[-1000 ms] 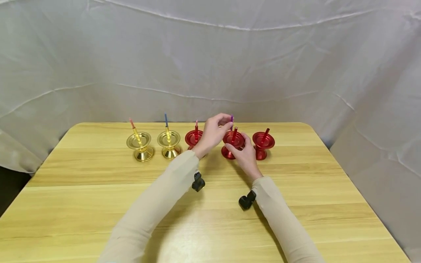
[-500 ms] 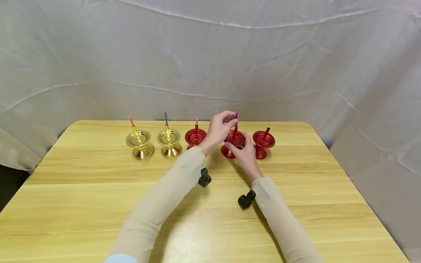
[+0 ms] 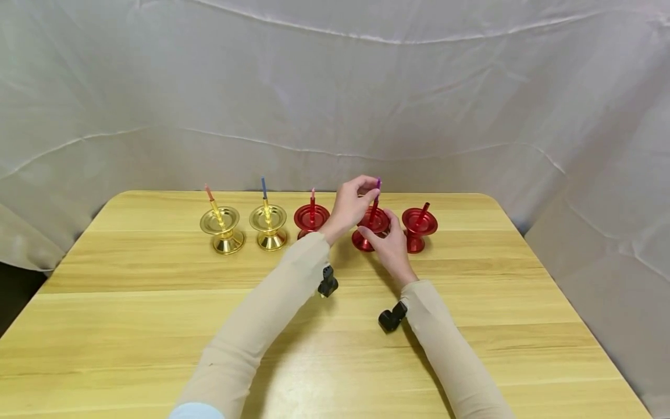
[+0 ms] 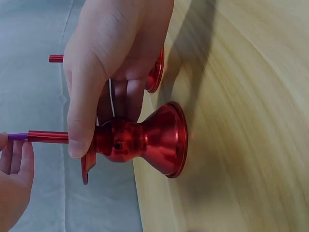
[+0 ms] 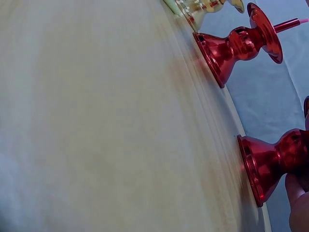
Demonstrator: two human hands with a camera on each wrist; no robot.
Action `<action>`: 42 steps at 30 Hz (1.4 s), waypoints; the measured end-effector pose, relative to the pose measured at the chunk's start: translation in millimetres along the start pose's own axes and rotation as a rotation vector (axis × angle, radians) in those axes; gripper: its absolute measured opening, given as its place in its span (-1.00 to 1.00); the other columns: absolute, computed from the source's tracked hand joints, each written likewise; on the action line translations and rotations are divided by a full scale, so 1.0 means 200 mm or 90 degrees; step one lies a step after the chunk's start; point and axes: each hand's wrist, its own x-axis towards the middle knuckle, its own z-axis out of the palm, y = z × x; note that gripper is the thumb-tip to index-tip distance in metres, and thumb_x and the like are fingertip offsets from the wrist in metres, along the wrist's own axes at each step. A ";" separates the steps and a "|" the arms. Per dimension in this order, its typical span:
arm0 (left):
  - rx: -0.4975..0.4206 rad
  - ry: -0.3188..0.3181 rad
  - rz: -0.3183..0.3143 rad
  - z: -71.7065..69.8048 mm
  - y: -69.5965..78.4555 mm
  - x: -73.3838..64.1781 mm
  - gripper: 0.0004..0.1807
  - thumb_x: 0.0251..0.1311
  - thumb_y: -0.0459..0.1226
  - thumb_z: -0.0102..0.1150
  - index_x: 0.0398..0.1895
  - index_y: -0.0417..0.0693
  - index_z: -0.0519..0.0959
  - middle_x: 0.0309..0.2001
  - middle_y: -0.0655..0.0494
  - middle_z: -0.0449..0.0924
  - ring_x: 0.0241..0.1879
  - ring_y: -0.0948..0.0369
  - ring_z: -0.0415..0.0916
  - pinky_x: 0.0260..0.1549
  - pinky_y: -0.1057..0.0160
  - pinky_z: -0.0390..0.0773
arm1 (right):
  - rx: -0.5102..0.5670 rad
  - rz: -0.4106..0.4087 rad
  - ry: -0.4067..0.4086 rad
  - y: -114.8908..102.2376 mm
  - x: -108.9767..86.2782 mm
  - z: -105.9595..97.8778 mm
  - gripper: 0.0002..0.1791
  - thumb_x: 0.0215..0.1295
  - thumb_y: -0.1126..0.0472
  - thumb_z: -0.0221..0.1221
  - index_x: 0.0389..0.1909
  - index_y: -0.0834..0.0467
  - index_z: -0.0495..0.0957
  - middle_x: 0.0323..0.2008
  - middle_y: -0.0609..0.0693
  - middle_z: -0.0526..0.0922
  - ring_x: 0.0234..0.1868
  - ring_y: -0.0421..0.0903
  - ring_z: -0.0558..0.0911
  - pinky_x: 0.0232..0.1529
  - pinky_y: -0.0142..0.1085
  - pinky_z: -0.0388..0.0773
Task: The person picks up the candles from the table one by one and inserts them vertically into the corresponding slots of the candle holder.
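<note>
Between thumb and fingers, my left hand (image 3: 352,203) pinches a purple candle (image 3: 378,185) by its upper part. The candle's lower end meets the mouth of the red tube (image 4: 48,137) on a shiny red candlestick (image 4: 161,140), in line with it. My right hand (image 3: 391,247) grips that candlestick around its dish and stem, thumb on the near side, and its base stands on the table. In the right wrist view only part of the right hand (image 5: 300,205) shows, at the right edge beside the stem.
Left of the hands stand a red candlestick (image 3: 312,216) with a pink candle and two gold candlesticks (image 3: 228,240) (image 3: 271,239) with a pinkish and a blue candle. Another red candlestick (image 3: 416,243), its tube bare, stands close to the right hand. Grey cloth (image 3: 335,87) hangs behind the table.
My left hand has moved slightly right and up, bringing the purple candle from beside the red tube to its mouth. The right hand has kept its grip on the candlestick in the same place.
</note>
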 end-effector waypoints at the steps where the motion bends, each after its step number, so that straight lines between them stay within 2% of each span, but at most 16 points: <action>1: 0.004 -0.002 0.000 0.00 0.00 0.00 -0.76 0.34 -0.42 0.09 0.02 -0.34 0.56 -0.12 -0.14 0.62 -0.11 0.07 0.56 -0.07 0.34 0.53 | 0.000 -0.001 -0.001 0.00 0.00 0.00 -0.05 0.15 -0.03 0.36 0.43 0.23 0.10 0.27 0.19 0.39 0.26 0.01 0.40 0.27 -0.16 0.33; 7: 0.043 -0.019 0.002 -0.01 0.02 0.00 -0.74 0.36 -0.40 0.07 0.05 -0.29 0.56 -0.08 -0.11 0.62 -0.08 0.09 0.55 -0.05 0.34 0.53 | -0.007 -0.006 -0.001 0.00 0.00 -0.01 -0.05 0.15 -0.03 0.35 0.43 0.24 0.10 0.28 0.19 0.38 0.26 0.02 0.40 0.27 -0.15 0.33; 14: 0.100 -0.033 0.048 0.00 0.01 0.01 -0.76 0.36 -0.39 0.08 0.03 -0.30 0.57 -0.08 -0.11 0.62 -0.07 0.09 0.56 -0.03 0.35 0.51 | -0.016 -0.001 -0.010 -0.01 0.00 -0.01 -0.07 0.17 -0.03 0.34 0.44 0.20 0.09 0.29 0.17 0.38 0.27 0.01 0.39 0.27 -0.16 0.32; 23: 0.079 -0.027 0.043 0.01 -0.01 0.01 -0.76 0.35 -0.42 0.08 0.02 -0.34 0.56 -0.10 -0.13 0.63 -0.09 0.07 0.57 -0.03 0.34 0.53 | -0.027 0.012 -0.014 -0.02 0.00 -0.02 -0.05 0.17 -0.04 0.34 0.45 0.20 0.07 0.30 0.18 0.36 0.28 0.02 0.38 0.28 -0.15 0.32; 26: 0.067 -0.025 0.029 0.01 0.00 0.00 -0.75 0.34 -0.42 0.09 0.03 -0.33 0.55 -0.08 -0.14 0.62 -0.05 0.07 0.56 -0.01 0.34 0.52 | -0.027 0.014 -0.014 -0.02 0.00 -0.02 -0.05 0.17 -0.04 0.34 0.45 0.20 0.07 0.30 0.19 0.36 0.27 0.02 0.39 0.27 -0.15 0.33; 31: 0.053 -0.014 0.002 0.00 0.02 -0.05 -0.70 0.32 -0.42 0.11 0.10 -0.32 0.52 0.01 -0.16 0.59 0.03 0.06 0.53 0.01 0.35 0.52 | -0.009 0.019 -0.010 -0.02 0.00 -0.01 -0.04 0.14 0.01 0.36 0.44 0.22 0.07 0.28 0.22 0.38 0.26 0.04 0.40 0.27 -0.15 0.33; 35: 0.047 -0.007 -0.016 -0.04 0.04 -0.12 -0.67 0.30 -0.44 0.11 0.12 -0.32 0.50 0.05 -0.18 0.57 0.04 0.03 0.53 0.04 0.26 0.51 | -0.001 0.028 -0.018 -0.03 0.01 0.00 -0.01 0.12 0.03 0.37 0.45 0.24 0.03 0.30 0.24 0.36 0.27 0.05 0.40 0.27 -0.16 0.34; 42: 0.023 -0.005 -0.058 -0.10 0.04 -0.24 -0.68 0.30 -0.42 0.12 0.10 -0.31 0.52 0.06 -0.15 0.58 0.05 0.04 0.54 0.05 0.24 0.52 | -0.046 0.034 -0.025 -0.05 0.01 -0.02 0.03 0.11 -0.03 0.38 0.45 0.27 0.03 0.31 0.27 0.33 0.29 0.08 0.38 0.28 -0.13 0.32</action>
